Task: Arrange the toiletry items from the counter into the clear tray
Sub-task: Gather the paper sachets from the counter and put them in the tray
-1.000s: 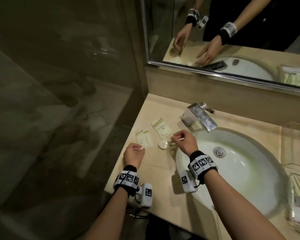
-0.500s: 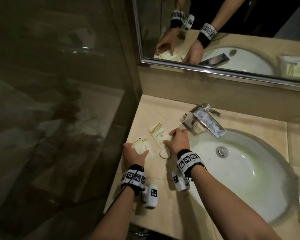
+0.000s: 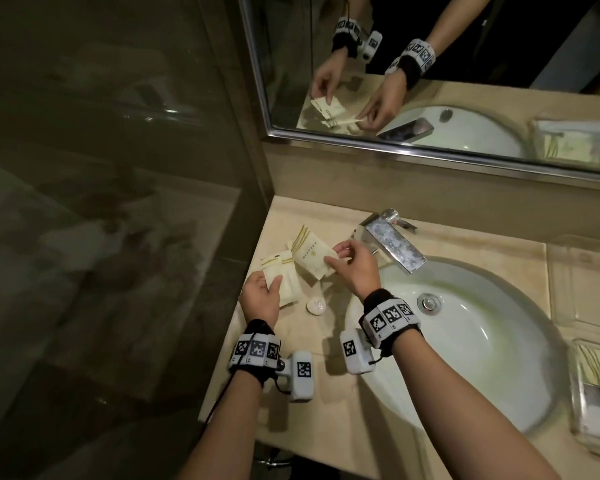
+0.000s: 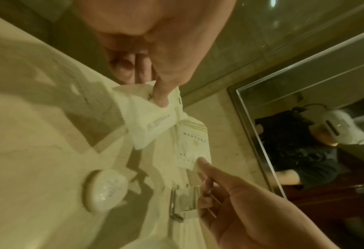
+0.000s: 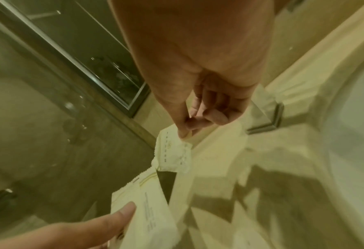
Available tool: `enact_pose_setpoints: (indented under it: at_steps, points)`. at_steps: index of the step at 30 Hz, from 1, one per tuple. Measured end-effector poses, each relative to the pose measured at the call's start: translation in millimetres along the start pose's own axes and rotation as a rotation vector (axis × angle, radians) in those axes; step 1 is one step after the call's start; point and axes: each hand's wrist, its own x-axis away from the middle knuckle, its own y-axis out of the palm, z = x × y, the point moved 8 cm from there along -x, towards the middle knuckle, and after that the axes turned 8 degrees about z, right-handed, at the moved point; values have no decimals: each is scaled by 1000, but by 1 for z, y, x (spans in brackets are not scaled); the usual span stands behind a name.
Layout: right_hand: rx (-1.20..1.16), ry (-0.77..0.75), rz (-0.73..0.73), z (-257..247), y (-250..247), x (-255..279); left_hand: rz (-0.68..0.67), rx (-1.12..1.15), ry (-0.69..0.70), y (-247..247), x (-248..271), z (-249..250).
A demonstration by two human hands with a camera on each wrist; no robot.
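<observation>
At the left end of the counter [image 3: 291, 341], beside the sink [image 3: 482, 341]: right hand [image 3: 355, 268] has thumb and forefinger pinched on the near corner of one flat cream sachet [image 3: 309, 256], which hangs tilted off the surface by that corner alone. Left hand [image 3: 260, 299] grips a second packet [image 3: 279, 271], thumb on its upper face and fingers [image 4: 123, 67] curled beneath (wrist view shows it folded or bulging, possibly two packets together; cannot tell). The two packets nearly touch at their far edges. A small round wrapped soap [image 3: 316, 305] lies on the counter between the wrists, untouched. The clear tray [image 3: 582, 393] stands well apart at the far right, beyond the basin, with packets already inside. Judgement: both hands are mid-pickup, transfer not yet begun. Risks: a corner pinch on slick film is weak, so a quick swing across the basin could let the sachet slip into the sink; the faucet [image 3: 392, 244] stands just beside the right hand and could catch the dangling packet; the soap is easily forgotten or knocked by a wrist camera.
</observation>
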Motion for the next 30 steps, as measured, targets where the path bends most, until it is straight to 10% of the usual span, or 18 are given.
enact_pose_setpoints:
  at_steps: [10,21,30]
  points:
    - [-287,-87,132,-8,-147,34,-231,188,82,34,132,91]
    - [-249,60,333,127,-405,108,-588,254,104,188,348,97]
    - [-234,192,475,214,-517,150,-731,93,142,248,437,73]
